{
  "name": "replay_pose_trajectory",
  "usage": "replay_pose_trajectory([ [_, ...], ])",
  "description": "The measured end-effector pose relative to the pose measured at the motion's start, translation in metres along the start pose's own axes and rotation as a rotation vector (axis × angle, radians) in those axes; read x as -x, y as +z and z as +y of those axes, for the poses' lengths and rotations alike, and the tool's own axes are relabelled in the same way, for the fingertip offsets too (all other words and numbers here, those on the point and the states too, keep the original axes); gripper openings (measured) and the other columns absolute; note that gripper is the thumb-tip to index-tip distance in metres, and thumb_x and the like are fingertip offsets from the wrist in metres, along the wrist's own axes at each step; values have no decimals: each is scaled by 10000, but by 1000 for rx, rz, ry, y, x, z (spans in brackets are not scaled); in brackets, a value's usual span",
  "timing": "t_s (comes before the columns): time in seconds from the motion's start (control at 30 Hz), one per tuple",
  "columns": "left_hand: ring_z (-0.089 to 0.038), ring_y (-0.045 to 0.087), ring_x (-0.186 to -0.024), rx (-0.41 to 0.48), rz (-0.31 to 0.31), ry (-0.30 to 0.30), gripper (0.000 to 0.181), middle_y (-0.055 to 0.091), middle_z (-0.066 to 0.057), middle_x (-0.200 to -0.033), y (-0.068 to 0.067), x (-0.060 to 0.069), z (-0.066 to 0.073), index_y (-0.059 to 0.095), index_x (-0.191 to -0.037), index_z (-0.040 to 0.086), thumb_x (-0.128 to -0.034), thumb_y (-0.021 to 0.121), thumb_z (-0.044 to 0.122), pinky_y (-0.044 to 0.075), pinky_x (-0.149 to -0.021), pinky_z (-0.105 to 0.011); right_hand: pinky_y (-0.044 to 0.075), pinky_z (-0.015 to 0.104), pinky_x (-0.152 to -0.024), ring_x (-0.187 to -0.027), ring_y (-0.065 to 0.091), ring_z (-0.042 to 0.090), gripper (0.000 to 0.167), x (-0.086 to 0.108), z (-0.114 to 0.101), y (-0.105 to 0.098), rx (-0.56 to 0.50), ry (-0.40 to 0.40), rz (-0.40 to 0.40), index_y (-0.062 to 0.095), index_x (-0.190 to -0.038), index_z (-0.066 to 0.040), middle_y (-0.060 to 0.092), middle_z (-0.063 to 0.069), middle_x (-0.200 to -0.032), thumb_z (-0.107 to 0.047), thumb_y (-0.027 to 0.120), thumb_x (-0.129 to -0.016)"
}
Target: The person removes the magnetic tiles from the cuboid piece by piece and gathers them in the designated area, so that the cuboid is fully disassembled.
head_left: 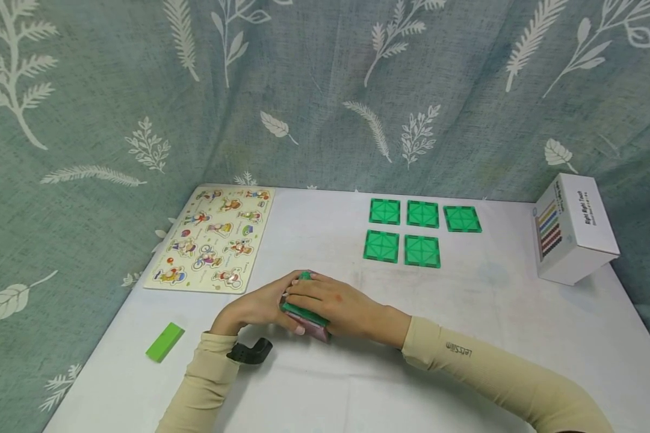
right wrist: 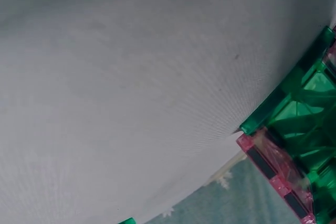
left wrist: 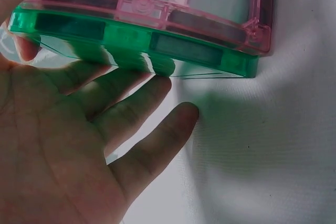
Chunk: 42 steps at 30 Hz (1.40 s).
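A small boxy build of see-through magnetic tiles is between the two hands near the middle of the table in the head view. The left hand grips its left side, thumb along the front and fingers behind. From the left wrist, a pink tile lies against a green tile, and the fingers touch the green one. The right hand holds the build from above and the right, its fingers bent over the top. Green and pink tile edges show in the right wrist view, where that hand is mostly hidden.
Several flat green magnetic tiles lie in two rows toward the back. A wooden picture puzzle board is at back left, and a light green block lies at left. The white box stands at back right, near the patterned curtain.
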<state>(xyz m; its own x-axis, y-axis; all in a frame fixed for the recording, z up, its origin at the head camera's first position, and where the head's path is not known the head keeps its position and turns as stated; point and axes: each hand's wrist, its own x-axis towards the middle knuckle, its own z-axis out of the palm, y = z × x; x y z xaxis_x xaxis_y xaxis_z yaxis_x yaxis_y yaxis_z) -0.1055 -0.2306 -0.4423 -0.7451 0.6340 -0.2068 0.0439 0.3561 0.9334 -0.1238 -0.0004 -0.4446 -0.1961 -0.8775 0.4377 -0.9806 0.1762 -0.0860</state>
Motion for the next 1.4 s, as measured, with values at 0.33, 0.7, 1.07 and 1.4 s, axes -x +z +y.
replay_pose_trajectory([
  [0.33, -226, 565, -1171, -19, 6, 19, 951, 563, -55, -1364, 0, -1, -1, 322, -1501, 157, -737, 888, 176, 461, -1008, -244, 395, 366, -1183, -1347, 555, 150, 601, 1, 3, 3, -32, -12, 32, 597, -1370, -108, 636, -8, -1381, -28, 796, -809],
  [0.7, -228, 579, -1122, -17, 1, 11, 928, 576, -73, -1338, 0, 0, 0, 318, -1503, 145, -755, 867, 168, 479, -974, -262, 386, 370, -1190, -1346, 559, 154, 589, 1, 1, 2, -60, -3, 38, 600, -1370, -106, 640, -3, -1381, -15, 784, -818],
  [1.07, -225, 567, -1155, -12, 5, 8, 941, 568, -67, -1361, 1, -1, 1, 319, -1505, 144, -745, 874, 175, 468, -993, -252, 406, 371, -1175, -1330, 571, 147, 576, 1, 1, 1, -61, -18, 57, 610, -1356, -98, 650, -1, -1366, -19, 789, -814],
  [1.4, -217, 560, -1142, -16, 7, 11, 967, 554, -99, -1370, 1, -2, 0, 298, -1511, 106, -737, 875, 166, 468, -984, -244, 405, 379, -1176, -1338, 566, 152, 577, 1, 2, 0, -78, -2, 48, 606, -1363, -101, 645, 1, -1375, 18, 765, -821],
])
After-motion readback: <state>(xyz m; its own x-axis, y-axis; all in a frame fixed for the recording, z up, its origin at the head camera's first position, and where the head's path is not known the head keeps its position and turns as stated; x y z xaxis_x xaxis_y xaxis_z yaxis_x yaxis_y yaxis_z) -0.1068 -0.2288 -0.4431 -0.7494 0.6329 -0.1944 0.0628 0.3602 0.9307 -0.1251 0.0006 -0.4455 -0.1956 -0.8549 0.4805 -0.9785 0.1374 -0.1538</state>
